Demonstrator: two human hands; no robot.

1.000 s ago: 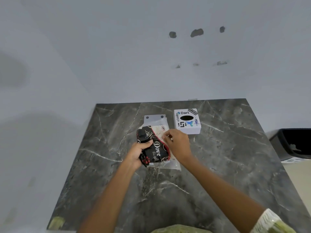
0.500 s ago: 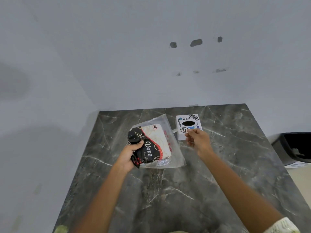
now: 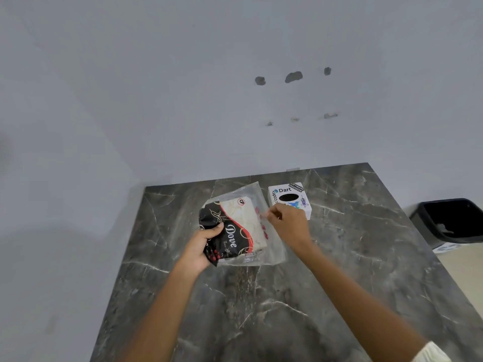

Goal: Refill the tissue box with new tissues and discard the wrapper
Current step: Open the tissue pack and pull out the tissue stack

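A pack of tissues, black, red and cream with "Dove" printed on it, lies inside a clear plastic wrapper on the dark marble table. My left hand grips the pack's lower left end, thumb on top. My right hand pinches the wrapper's right edge with its fingertips. Just behind the right hand stands the white cube tissue box, stickers on top and a black oval opening that looks empty; my hand hides its front corner.
A black waste bin stands on the floor beyond the table's right edge. Pale walls meet the table at the back and left. Bare marble stretches toward me and to the right of the box.
My right hand came back from the tissue box to the wrapper's right edge. My left hand kept its grip and the pack shifted slightly. The camera tilted.
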